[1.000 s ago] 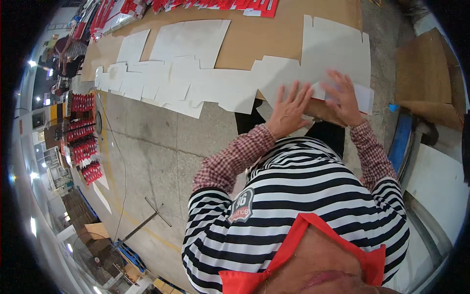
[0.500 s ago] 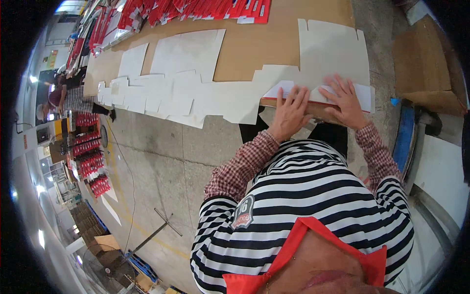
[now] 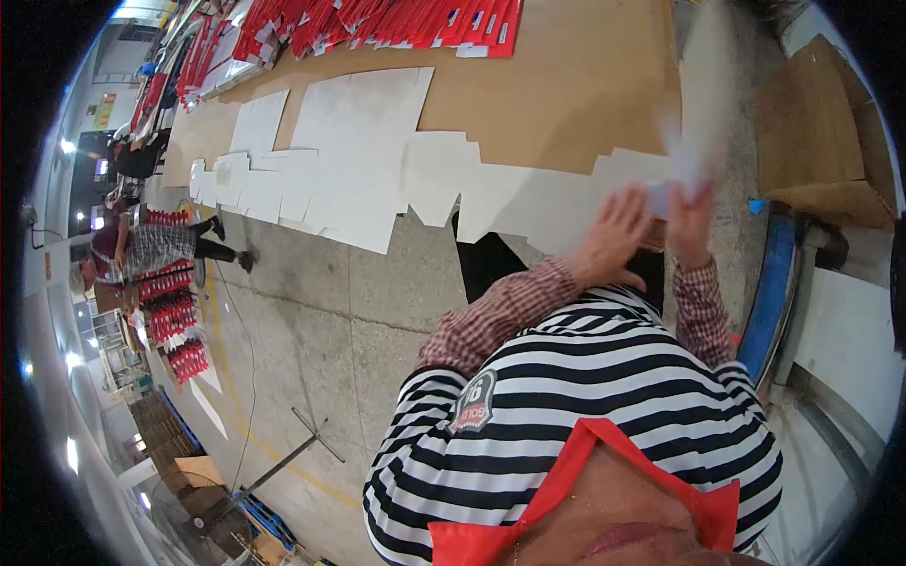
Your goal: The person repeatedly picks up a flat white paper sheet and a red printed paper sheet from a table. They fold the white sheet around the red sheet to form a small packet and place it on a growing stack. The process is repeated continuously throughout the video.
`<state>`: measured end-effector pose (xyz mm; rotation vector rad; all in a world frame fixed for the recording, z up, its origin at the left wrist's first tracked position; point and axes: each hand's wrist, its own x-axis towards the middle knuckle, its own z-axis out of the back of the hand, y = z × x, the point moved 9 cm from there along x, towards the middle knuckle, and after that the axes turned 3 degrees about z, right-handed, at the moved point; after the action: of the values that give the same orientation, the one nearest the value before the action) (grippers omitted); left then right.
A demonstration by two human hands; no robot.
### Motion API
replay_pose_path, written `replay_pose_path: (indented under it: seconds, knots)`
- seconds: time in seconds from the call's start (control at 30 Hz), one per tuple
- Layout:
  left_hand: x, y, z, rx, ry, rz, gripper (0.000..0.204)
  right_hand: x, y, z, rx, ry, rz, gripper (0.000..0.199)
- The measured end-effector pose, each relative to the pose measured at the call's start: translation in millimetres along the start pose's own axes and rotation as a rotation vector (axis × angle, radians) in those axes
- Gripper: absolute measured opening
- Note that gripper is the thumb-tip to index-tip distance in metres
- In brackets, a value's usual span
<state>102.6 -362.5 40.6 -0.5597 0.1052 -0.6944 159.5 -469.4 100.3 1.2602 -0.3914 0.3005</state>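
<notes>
Flat white die-cut cardboard sheets (image 3: 359,123) lie overlapping along the near edge of a brown-topped table (image 3: 547,104). At the right end of that edge, my left hand (image 3: 613,236) lies with fingers stretched out, beside a white cardboard piece under and ahead of it. Just right of it, my right hand (image 3: 691,231) is closed on a white cardboard sheet (image 3: 708,94), which stands up past the table's right side and is smeared by motion. A small whitish patch shows between the two hands; its kind is too blurred to tell.
Many red flat packages (image 3: 406,24) are spread at the table's far side. To the right stand a brown cardboard box (image 3: 812,132) and a blue-edged frame (image 3: 776,283). Left, another person (image 3: 142,245) is on the floor near red stacks (image 3: 175,316); a fan (image 3: 203,524) stands lower left.
The cardboard sheet under my hands has swung up and right, now in my right hand. My left hand has moved right and nearer my body. The other person has come further into view.
</notes>
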Motion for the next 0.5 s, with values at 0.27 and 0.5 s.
replay_pose_path:
  seconds: [0.27,0.5]
  knots:
    - [-93,118,108,0.311,0.291,0.36,0.035,6,2,-81,-0.511,0.715,0.294,0.069]
    - [-42,201,102,-0.148,0.293,0.401,0.034,5,-4,-63,-0.676,0.518,0.45,0.065]
